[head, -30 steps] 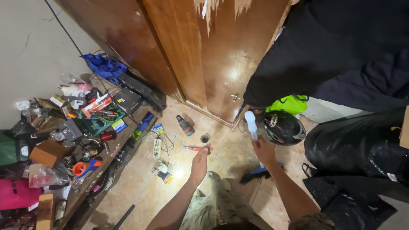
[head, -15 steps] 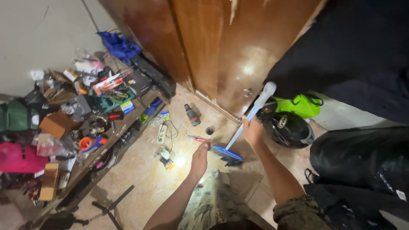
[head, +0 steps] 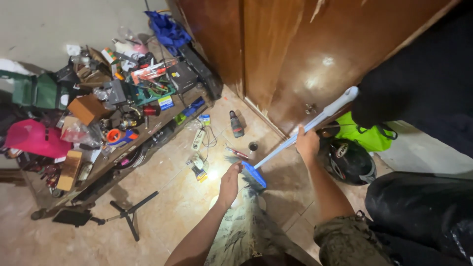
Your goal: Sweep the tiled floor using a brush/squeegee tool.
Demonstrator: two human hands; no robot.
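— Two hands are showing over the tiled floor: the right hand is gripping the white handle of the broom, and the left hand is hanging loose with fingers uncurled, holding nothing.

— Where is the broom sitting?

— It is slanting from its blue head, which is touching the floor just beside the left hand, up toward the wooden door. The right hand is closing round the shaft roughly midway.

— How is it looking to handle?

— I am judging it light and stiff: a thin rigid shaft, a small plastic head with soft bristles. The smooth handle may be turning slippery in the palm, so gripping it mid-shaft, as now, is giving good control; a second grip nearer the top would be steadying it.

— Any containers?

— A green crate is sitting on the long wooden shelf by the wall, and it is holding cables and small tools, though I cannot tell them apart. A brown cardboard box is lying nearer the shelf's left end; its contents are hidden. A lime green bag is resting behind a black helmet near the door's lower corner, closed to view.

— And on the floor?

— A drill and a power strip are lying near the shelf's edge.
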